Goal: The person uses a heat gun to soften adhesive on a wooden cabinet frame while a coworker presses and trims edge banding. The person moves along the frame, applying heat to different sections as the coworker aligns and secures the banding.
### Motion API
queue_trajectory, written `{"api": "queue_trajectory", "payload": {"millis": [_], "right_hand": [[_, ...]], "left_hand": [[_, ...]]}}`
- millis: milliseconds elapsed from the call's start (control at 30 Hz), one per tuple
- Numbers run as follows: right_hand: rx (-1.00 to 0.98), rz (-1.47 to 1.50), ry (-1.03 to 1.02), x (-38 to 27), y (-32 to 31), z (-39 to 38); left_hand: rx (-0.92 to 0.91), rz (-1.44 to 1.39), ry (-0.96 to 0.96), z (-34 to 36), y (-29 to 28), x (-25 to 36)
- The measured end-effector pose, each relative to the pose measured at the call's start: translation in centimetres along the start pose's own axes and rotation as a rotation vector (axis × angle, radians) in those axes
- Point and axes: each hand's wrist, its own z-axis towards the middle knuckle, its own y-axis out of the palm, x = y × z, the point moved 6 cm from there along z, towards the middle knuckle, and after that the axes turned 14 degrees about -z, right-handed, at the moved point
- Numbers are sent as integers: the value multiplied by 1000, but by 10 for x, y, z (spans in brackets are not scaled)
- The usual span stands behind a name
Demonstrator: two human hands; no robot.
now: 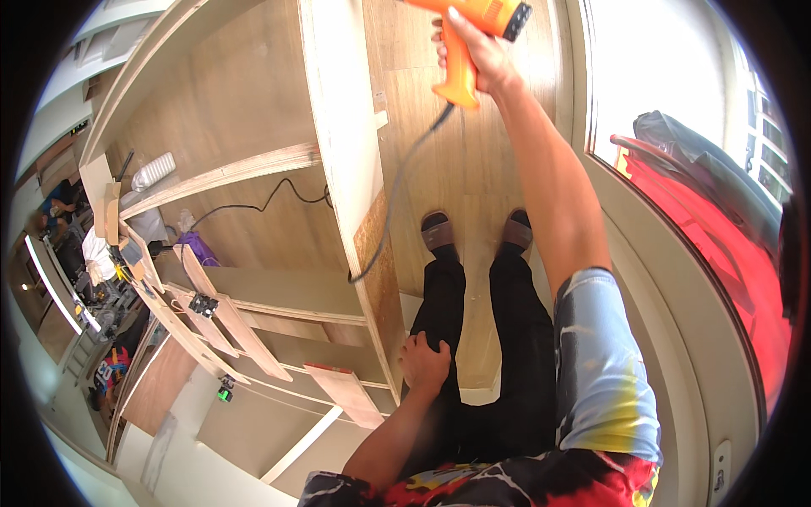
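My right hand (pixel 480 57) is closed round the handle of an orange power tool (pixel 462 74) with a black end, held up at the top. Its dark cord (pixel 395 169) loops down past the edge of an upright plywood panel (pixel 338 127). My left hand (pixel 425 363) rests on my dark-trousered leg with its fingers apart and slightly bent, beside that panel's lower end. My sandalled feet (pixel 439 232) are on the wood-look floor (pixel 460 144).
A wooden frame (pixel 220 176) with loose boards (pixel 338 393), a purple bag (pixel 197 248) and cables fills the left. Beyond it are people (pixel 59 203) among clutter. On the right, a pale window frame (pixel 726 338) has red and grey fabric items (pixel 701 270) behind it.
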Motion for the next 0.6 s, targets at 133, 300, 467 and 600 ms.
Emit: {"api": "queue_trajectory", "payload": {"millis": [133,300,467,600], "right_hand": [[61,12,17,-5,8,53],[60,-132,72,19,2,25],[18,-218,238,65,-19,-95],[16,-242,548,115,-22,-202]], "left_hand": [[15,48,10,0,3,-3],[52,32,27,0,6,-7],[49,45,32,-1,11,-12],[39,1,19,-3,16,-13]]}}
